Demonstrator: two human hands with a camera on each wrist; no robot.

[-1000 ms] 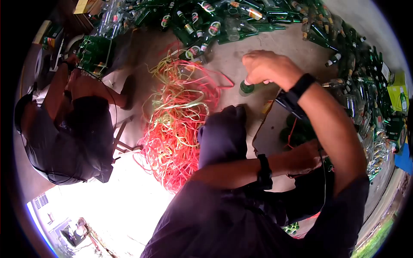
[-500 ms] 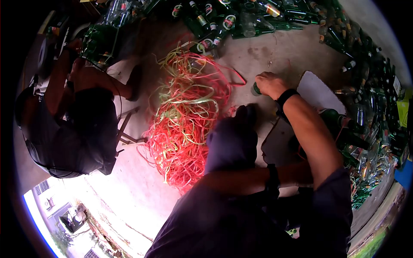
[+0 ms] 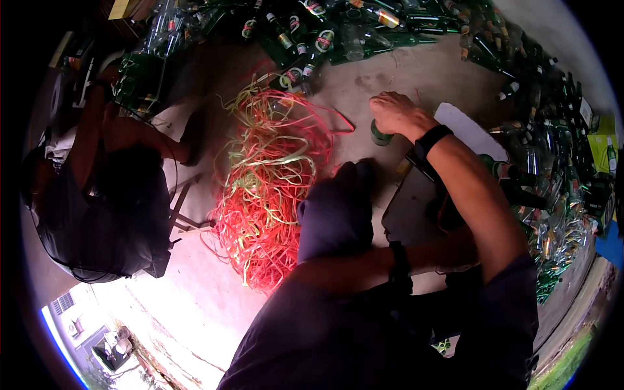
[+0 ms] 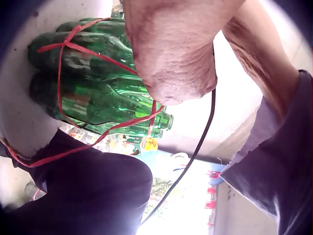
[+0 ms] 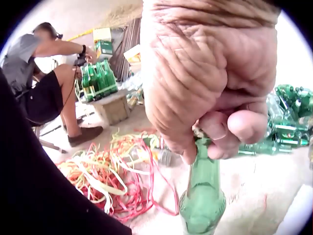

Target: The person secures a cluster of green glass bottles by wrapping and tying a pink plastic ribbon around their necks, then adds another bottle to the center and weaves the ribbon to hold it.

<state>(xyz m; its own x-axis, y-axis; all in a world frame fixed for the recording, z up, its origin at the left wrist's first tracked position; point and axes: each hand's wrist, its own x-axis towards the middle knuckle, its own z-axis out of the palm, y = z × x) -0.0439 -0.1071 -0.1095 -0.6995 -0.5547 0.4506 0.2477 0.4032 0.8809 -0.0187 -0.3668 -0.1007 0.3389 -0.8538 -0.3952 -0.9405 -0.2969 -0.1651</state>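
Observation:
My right hand (image 3: 398, 116) reaches out over the floor and grips a green glass bottle (image 5: 201, 196) by its neck. In the right wrist view the thumb and fingers curl round the bottle's top, with its body below. My left hand (image 4: 171, 54) is low beside a bundle of green bottles (image 4: 93, 83) bound with red strap (image 4: 61, 73), close to their necks. Its fingers are hidden behind the back of the hand, so I cannot tell what they hold. The bundle lies on its side, overlapped by my right arm in the head view.
A heap of red and yellow strapping (image 3: 266, 195) lies left of my leg. Loose bottles (image 3: 364, 32) pile along the back and right. A pale board (image 3: 465, 127) stands beside the bundle. Another person (image 5: 44, 73) sits at the left, near tied bottles (image 5: 98, 81) on a low block.
My right hand and forearm have come lower and to the left, still with the bottle, uncovering the pale board and bundle. The left forearm stays low; the head view has shifted slightly.

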